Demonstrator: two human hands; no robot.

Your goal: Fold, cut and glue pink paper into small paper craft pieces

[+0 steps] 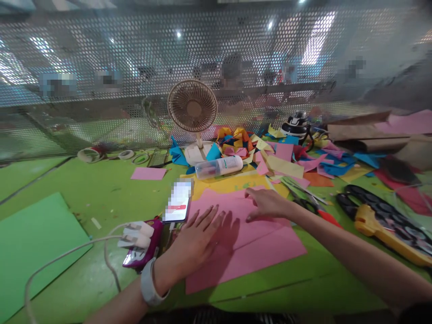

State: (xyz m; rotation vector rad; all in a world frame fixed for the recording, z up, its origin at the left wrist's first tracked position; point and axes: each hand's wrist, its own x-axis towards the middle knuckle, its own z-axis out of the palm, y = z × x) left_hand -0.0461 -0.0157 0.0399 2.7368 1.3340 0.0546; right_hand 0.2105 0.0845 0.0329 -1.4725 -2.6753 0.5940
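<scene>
Pink paper lies on the green table in front of me, with a line running across it that may be a crease or a sheet's edge. My left hand, a pale band on its wrist, rests over the paper's left side with fingers stretched out. Toward the paper's upper right is my right hand, thumb and fingers apart with nothing between them; whether it touches the paper I cannot tell. A lit phone lies just beyond my left hand. Yellow paper shows from under the pink paper's far edge.
A small fan stands at the back by a perforated screen. Near it are a clear bottle and heaped paper scraps. Scissors and a yellow-handled tool lie right. Plugs with a cable and green paper are left.
</scene>
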